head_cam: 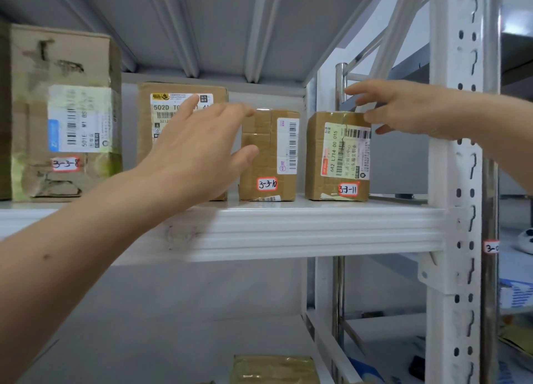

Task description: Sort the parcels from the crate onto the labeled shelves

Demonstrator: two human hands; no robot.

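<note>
Several cardboard parcels stand in a row on the white shelf (288, 228). The parcel tagged 3-3-10 (271, 156) is in the middle, and the parcel tagged 3-3-11 (337, 156) stands to its right. My left hand (199, 150) reaches in with fingers spread, in front of a parcel with a 502D label (176, 104) and at the left side of the 3-3-10 parcel; contact is unclear. My right hand (403, 109) hovers with loose fingers at the top right corner of the 3-3-11 parcel, holding nothing.
A large worn parcel tagged 3-3-8 (63, 115) stands at the far left. A white perforated upright (458, 182) borders the shelf on the right, with a small tag (490, 246) on it. Another parcel (274, 369) lies on the lower shelf.
</note>
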